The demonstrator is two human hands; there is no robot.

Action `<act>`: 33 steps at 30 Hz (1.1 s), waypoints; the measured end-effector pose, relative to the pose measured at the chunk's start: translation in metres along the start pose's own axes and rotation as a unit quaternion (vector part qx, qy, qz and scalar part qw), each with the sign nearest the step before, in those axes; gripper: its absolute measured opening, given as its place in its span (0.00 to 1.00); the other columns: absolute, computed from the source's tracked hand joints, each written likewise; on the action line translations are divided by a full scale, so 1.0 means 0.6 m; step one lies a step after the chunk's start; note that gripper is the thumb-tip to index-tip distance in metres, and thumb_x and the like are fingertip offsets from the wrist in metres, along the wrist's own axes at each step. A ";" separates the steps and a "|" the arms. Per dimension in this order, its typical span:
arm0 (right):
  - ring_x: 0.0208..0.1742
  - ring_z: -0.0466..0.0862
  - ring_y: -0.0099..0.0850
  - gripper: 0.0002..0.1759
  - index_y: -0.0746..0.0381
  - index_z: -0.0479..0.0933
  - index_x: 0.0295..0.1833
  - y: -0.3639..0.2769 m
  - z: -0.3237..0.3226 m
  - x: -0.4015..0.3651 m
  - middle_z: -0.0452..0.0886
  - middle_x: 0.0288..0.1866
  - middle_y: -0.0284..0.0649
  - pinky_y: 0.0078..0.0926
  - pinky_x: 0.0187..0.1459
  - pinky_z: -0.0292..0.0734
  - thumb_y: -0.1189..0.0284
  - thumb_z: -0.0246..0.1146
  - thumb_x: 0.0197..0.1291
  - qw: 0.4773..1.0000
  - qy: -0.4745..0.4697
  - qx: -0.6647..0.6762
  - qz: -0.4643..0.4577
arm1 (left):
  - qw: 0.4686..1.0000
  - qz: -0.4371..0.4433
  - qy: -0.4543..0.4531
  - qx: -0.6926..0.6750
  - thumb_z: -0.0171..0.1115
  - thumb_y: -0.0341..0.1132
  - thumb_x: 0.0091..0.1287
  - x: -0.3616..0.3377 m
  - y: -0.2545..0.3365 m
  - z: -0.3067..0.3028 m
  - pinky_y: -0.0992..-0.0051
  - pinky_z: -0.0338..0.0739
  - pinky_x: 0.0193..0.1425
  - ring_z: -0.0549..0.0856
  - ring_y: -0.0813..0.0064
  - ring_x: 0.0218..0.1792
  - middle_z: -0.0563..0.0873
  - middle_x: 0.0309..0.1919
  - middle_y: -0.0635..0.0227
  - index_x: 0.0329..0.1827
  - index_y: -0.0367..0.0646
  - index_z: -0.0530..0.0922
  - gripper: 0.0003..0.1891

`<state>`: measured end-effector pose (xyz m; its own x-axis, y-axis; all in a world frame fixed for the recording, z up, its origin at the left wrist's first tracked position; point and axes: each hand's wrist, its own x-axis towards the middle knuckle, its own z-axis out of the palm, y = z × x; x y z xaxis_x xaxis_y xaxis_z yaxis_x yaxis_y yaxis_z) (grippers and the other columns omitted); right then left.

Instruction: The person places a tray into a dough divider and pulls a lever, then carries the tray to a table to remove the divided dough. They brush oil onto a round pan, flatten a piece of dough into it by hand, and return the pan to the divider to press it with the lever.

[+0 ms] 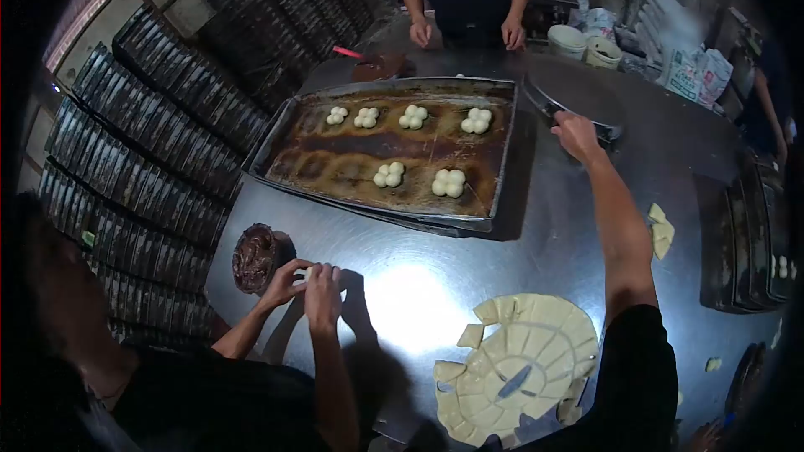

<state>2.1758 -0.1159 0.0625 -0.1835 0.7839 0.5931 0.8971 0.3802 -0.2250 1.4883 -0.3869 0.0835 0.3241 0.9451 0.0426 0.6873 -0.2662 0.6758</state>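
Note:
My right hand [576, 136] reaches far across the metal table, its fingers curled on the near edge of a round, dark, pan-like plate [582, 92]. To the left of that plate lies a large baking tray [352, 146] bearing several clusters of white dough balls [448, 183]. Nearer to me is a round, flat sheet of dough [544, 343], cut into many pieces, with a small dark opening at its centre. Some cut pieces [471, 336] are folded or loose at its left edge. My left hand is out of view.
At left, a co-worker's hands [322, 293] pinch something pale beside a bowl of dark brown paste [255, 258]. Across the table another person's hands [512, 32] hang down. Stacked trays [126, 159] line the left side; more trays [745, 234] and a dough scrap [661, 233] are right.

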 end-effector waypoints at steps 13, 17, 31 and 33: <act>0.58 0.76 0.48 0.20 0.64 0.77 0.53 -0.112 0.103 -0.125 0.79 0.55 0.50 0.45 0.61 0.69 0.76 0.63 0.52 0.978 0.142 0.092 0.124 | 0.881 -0.136 0.238 0.386 0.55 0.33 0.67 0.082 0.154 0.294 0.66 0.78 0.52 0.80 0.62 0.52 0.80 0.50 0.64 0.53 0.46 0.76 0.12; 0.57 0.77 0.48 0.20 0.63 0.79 0.53 -0.191 0.066 -0.285 0.78 0.54 0.49 0.42 0.60 0.71 0.75 0.64 0.51 0.975 0.104 0.155 0.120 | 0.882 -0.099 0.185 0.422 0.52 0.36 0.68 0.103 0.199 0.338 0.66 0.80 0.49 0.82 0.61 0.49 0.81 0.47 0.64 0.49 0.48 0.77 0.10; 0.55 0.77 0.54 0.28 0.67 0.71 0.62 -0.003 -0.201 -0.493 0.77 0.55 0.57 0.46 0.58 0.71 0.63 0.64 0.59 0.868 0.075 -0.011 0.490 | 0.849 -0.052 0.241 0.467 0.51 0.33 0.70 0.130 0.188 0.252 0.68 0.77 0.50 0.80 0.62 0.49 0.80 0.45 0.62 0.42 0.40 0.77 0.08; 0.59 0.76 0.56 0.32 0.64 0.68 0.66 0.100 -0.185 -0.477 0.76 0.56 0.59 0.46 0.60 0.71 0.60 0.62 0.61 0.864 0.082 -0.045 0.495 | 0.798 -0.010 0.270 0.538 0.51 0.34 0.70 0.180 0.247 0.207 0.68 0.79 0.47 0.81 0.61 0.47 0.81 0.43 0.61 0.44 0.41 0.77 0.09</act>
<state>2.3267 -0.3718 -0.0346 0.7445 0.6203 0.2467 0.6104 -0.4830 -0.6278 1.7058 -0.3477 0.0967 0.1783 0.8176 0.5475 0.9434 0.0161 -0.3313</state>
